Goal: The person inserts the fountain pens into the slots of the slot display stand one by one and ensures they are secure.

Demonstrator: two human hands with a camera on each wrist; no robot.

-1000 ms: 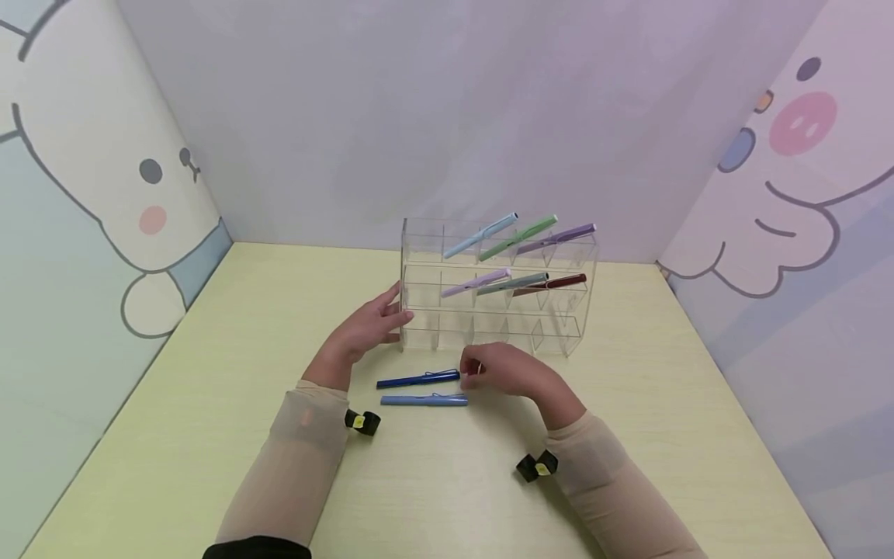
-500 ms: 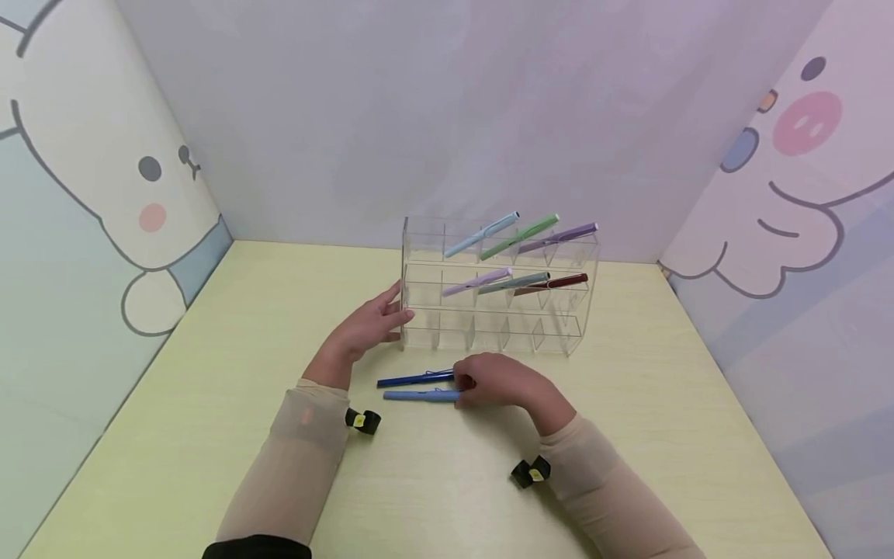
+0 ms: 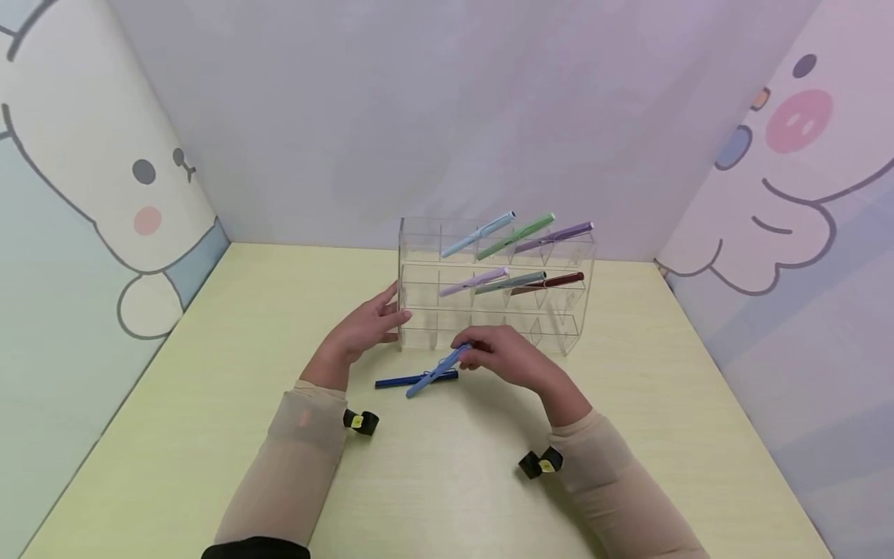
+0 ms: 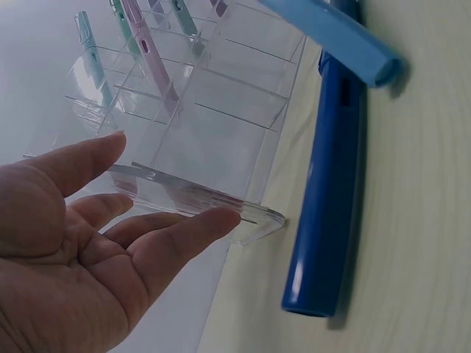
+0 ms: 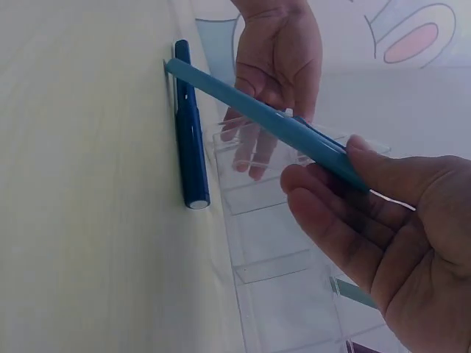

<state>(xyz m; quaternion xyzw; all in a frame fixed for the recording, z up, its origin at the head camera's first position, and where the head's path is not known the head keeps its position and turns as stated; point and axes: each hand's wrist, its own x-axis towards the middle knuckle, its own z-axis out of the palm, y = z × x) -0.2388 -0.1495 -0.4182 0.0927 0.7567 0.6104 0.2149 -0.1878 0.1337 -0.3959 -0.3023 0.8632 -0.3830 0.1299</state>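
Observation:
My right hand [image 3: 504, 353] pinches a light blue fountain pen [image 5: 257, 114] by its clip end, between thumb and fingers. The pen slants down, its far end low over the table and crossing above a dark blue fountain pen [image 4: 324, 191] in the head view. That dark blue pen lies flat in front of a clear acrylic pen rack [image 3: 419, 295]. My left hand [image 3: 368, 328] rests against the rack's left side, its fingers extended along the side panel and its thumb at the front edge, as the left wrist view [image 4: 88, 250] also shows.
Pale blue [image 3: 478, 235], green [image 3: 517, 237] and purple [image 3: 554, 237] pens lean in the rack's top tier. Lilac [image 3: 475, 282], grey-green [image 3: 511, 282] and dark red [image 3: 548, 283] pens lie in the middle tier. The wall [image 3: 447, 116] stands close behind the rack.
My right hand came down to the light blue pen, took its clip end and raised it toward the rack, so the pen now tilts. My left hand stays at the rack.

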